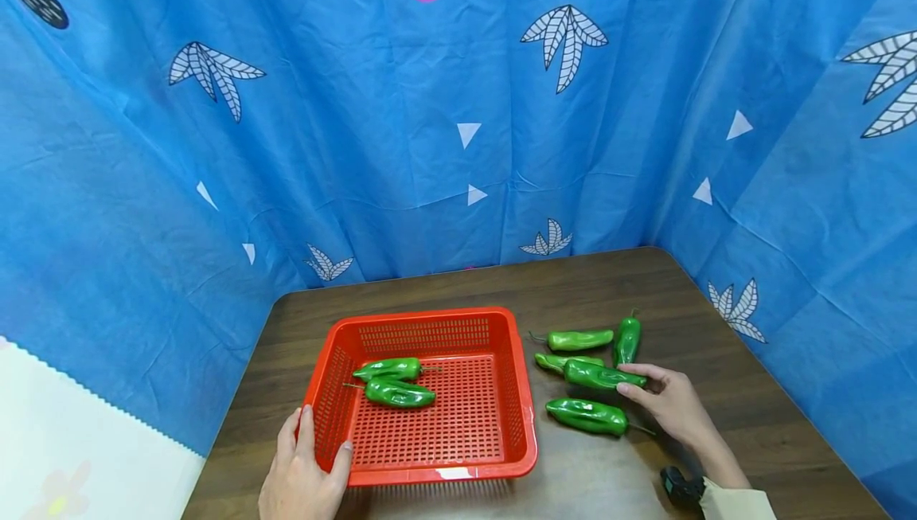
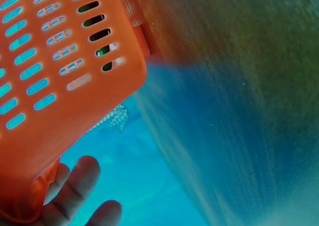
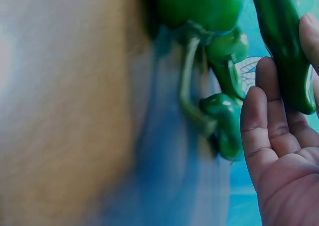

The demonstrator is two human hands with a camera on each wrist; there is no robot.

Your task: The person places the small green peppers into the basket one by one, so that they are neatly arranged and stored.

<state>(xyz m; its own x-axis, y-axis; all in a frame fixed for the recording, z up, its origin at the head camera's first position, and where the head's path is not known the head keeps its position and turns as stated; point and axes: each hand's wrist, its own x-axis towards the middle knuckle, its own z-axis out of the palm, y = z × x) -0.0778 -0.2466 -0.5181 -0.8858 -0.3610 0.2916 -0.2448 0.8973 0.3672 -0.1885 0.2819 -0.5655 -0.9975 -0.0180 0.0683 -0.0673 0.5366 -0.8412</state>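
A red plastic basket (image 1: 526,424) with slotted walls holds two green peppers (image 1: 399,393) near its left side. My left hand (image 1: 301,472) grips the basket at its front left corner, thumb by the front rim and fingers along the left side. In the left wrist view, its fingers (image 2: 82,178) show beside the orange-looking rim. To the right of the basket, my right hand (image 1: 669,400) pinches a glossy green pepper (image 1: 598,375) at one end. The right wrist view shows this pepper (image 3: 281,42) between thumb and fingers, its upper end cut off by the frame.
Several other peppers lie around the held one: a lighter one (image 1: 580,340) behind, another upright in view (image 1: 626,338), one partly covered (image 1: 559,361), and one (image 1: 587,416) in front. The brown wooden table (image 1: 587,289) has blue patterned curtains (image 1: 430,146) behind it.
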